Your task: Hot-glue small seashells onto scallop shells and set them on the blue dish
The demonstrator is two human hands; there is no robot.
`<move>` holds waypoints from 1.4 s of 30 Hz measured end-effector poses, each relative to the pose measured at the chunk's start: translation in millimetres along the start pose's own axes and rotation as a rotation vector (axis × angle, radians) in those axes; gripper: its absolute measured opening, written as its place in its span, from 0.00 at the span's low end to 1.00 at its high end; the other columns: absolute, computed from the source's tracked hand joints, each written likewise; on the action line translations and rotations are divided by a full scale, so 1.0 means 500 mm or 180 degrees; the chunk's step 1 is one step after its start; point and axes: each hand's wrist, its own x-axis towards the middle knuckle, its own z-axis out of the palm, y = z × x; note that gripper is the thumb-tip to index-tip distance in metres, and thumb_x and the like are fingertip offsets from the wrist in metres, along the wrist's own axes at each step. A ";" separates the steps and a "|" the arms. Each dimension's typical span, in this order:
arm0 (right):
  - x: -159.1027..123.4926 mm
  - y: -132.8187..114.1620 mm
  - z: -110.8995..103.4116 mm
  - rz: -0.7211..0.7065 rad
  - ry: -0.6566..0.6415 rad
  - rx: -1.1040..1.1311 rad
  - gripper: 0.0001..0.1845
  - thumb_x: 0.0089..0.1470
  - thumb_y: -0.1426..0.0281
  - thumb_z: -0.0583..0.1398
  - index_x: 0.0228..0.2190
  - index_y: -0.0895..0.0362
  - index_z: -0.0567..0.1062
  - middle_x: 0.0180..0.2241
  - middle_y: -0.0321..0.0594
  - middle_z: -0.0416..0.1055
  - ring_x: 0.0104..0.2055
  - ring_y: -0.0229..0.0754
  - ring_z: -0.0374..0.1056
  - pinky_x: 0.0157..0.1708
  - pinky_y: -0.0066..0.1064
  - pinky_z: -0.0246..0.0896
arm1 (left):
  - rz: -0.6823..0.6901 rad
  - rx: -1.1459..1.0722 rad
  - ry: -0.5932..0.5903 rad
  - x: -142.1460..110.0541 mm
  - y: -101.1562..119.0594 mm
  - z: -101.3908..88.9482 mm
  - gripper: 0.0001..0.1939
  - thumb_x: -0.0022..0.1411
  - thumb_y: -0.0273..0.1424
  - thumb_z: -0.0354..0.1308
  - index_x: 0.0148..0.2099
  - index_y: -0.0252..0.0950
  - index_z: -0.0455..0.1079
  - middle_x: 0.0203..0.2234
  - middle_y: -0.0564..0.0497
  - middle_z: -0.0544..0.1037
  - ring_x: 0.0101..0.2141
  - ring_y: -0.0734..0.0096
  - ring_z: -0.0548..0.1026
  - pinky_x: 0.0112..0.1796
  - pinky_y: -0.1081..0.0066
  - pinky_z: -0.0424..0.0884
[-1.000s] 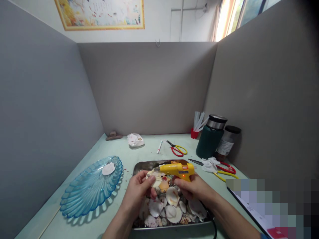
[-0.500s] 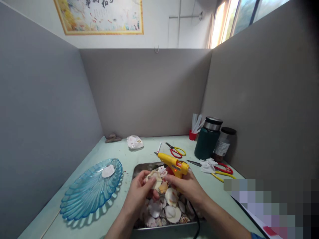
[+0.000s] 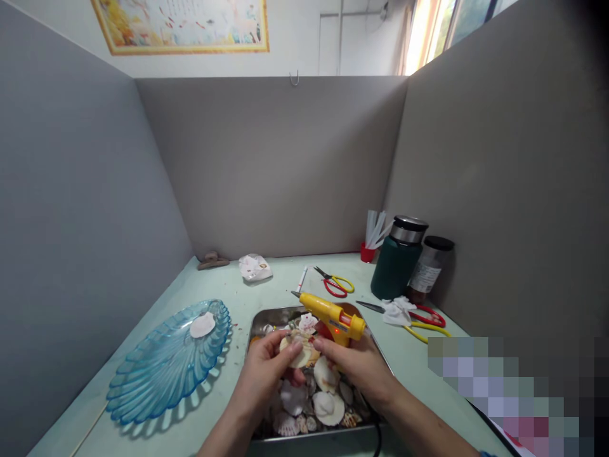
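Note:
My left hand pinches a pale cream shell between thumb and fingers, above a metal tray of shells. Close by on the right, my right hand is closed around a yellow hot glue gun, its nozzle pointing up and to the left and a small red light lit on its body. The right thumb and fingertips reach to the edge of the pale shell; whether they also grip it I cannot tell. Under my hands lie white scallop shells and small spiral shells. A black cord runs down from the gun.
On the left lies a blue shell-shaped glass dish holding a white piece. Behind the tray are small scissors and a crumpled white packet. To the right stand a green thermos, a jar and larger scissors under tissue.
The camera view has tilted slightly. Both hands stay close together over the tray, and the cream shell has turned a little in the fingers.

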 end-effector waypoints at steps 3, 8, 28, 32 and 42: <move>0.000 0.002 -0.001 -0.0038 0.0002 -0.0031 0.13 0.43 0.66 0.65 0.33 0.56 0.73 0.28 0.37 0.71 0.27 0.40 0.66 0.26 0.30 0.62 | 0.0007 0.0059 -0.0062 0.001 -0.001 -0.001 0.18 0.50 0.41 0.64 0.36 0.32 0.70 0.20 0.55 0.74 0.17 0.77 0.70 0.20 0.77 0.66; 0.000 0.007 -0.002 -0.0108 0.0008 -0.0020 0.12 0.43 0.66 0.64 0.32 0.56 0.72 0.27 0.36 0.70 0.27 0.39 0.66 0.27 0.30 0.62 | 0.0034 0.0096 -0.0059 -0.002 0.001 -0.001 0.16 0.52 0.42 0.63 0.34 0.32 0.70 0.22 0.54 0.74 0.17 0.76 0.71 0.20 0.77 0.67; 0.000 0.015 0.001 -0.0178 -0.0008 0.0001 0.10 0.45 0.67 0.64 0.33 0.56 0.73 0.27 0.35 0.71 0.25 0.38 0.65 0.25 0.29 0.61 | -0.0017 0.0041 0.0062 -0.001 0.002 -0.003 0.18 0.50 0.43 0.64 0.34 0.32 0.74 0.23 0.53 0.76 0.17 0.75 0.72 0.20 0.76 0.66; -0.004 0.016 0.000 -0.0194 -0.0015 -0.0021 0.09 0.46 0.67 0.64 0.32 0.56 0.74 0.26 0.35 0.72 0.25 0.39 0.65 0.24 0.28 0.61 | -0.0016 0.0027 0.0098 -0.003 0.004 -0.002 0.18 0.49 0.42 0.65 0.34 0.32 0.75 0.22 0.52 0.76 0.17 0.75 0.71 0.20 0.76 0.66; -0.008 0.002 0.004 -0.0255 0.0031 0.0083 0.05 0.45 0.69 0.64 0.29 0.55 0.75 0.28 0.36 0.74 0.36 0.45 0.71 0.37 0.35 0.66 | 0.0181 0.0283 0.0103 -0.002 -0.002 -0.006 0.18 0.51 0.43 0.63 0.32 0.30 0.74 0.20 0.53 0.71 0.17 0.79 0.64 0.17 0.78 0.63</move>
